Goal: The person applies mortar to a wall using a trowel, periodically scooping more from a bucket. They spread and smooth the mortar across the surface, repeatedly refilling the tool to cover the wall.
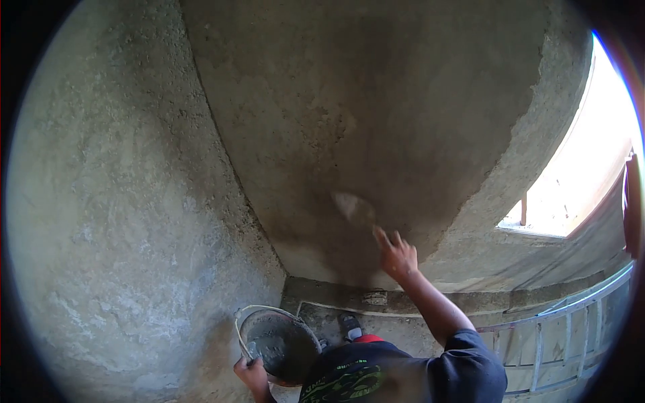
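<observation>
My right hand is closed around the grip of a pointed trowel, its arm stretched forward. The trowel's blade is close to the plastered wall ahead and slightly blurred. Low on the left, my left hand is closed on the pale handle of a bucket, beside its rim. Wet grey mortar lies inside the bucket, which I hold near my body.
A rough wall rises on the left and meets the plastered wall in a corner. At the right is a bright window opening. Below it a metal ladder lies along the wall. My shoe stands on the concrete floor.
</observation>
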Action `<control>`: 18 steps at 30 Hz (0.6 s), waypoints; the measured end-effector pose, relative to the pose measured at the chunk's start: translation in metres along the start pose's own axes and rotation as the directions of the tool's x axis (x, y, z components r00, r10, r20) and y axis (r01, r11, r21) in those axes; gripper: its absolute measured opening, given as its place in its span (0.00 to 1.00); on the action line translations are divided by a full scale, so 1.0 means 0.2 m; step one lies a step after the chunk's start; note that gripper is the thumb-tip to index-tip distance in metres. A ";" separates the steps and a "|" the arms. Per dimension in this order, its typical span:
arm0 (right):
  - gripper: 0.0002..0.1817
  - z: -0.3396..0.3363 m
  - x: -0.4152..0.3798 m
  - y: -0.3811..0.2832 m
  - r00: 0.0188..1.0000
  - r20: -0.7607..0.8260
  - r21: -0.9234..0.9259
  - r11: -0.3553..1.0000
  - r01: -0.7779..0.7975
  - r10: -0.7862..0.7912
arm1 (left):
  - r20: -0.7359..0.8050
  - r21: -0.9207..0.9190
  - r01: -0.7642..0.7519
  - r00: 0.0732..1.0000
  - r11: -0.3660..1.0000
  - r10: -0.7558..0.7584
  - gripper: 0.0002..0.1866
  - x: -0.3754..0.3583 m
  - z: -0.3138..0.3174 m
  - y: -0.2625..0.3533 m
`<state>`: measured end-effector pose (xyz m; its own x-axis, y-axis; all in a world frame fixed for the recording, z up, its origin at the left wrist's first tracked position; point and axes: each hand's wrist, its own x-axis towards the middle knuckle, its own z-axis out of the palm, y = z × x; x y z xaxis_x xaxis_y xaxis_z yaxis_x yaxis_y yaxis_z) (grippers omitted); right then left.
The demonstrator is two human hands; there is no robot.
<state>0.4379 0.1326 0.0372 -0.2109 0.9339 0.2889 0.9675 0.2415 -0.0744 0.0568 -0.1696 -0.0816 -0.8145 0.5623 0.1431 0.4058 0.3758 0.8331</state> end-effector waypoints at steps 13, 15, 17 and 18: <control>0.29 -0.50 0.25 -0.13 0.777 -0.629 0.300 0.929 0.217 0.021 | 0.134 -0.088 -0.122 0.982 0.989 0.133 0.08 0.06 -0.05 0.17; 0.30 -0.71 0.45 -0.15 0.797 -0.604 0.237 0.960 0.149 0.025 | 0.126 -0.136 -0.151 0.978 0.979 0.168 0.11 0.04 -0.06 0.22; 0.32 -0.76 0.55 -0.15 0.820 -0.573 0.171 0.980 0.096 0.020 | 0.141 -0.120 -0.136 0.978 0.983 0.153 0.11 0.01 -0.09 0.22; 0.34 -0.76 0.57 -0.14 0.871 -0.491 0.109 0.992 0.060 0.001 | 0.157 -0.112 -0.116 0.979 0.987 0.133 0.12 0.01 -0.09 0.21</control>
<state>0.4068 0.1929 0.2173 -0.1146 0.6842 0.7202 0.9322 0.3246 -0.1601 0.0655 -0.1659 -0.0359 -0.6784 0.7155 0.1670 0.4485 0.2232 0.8654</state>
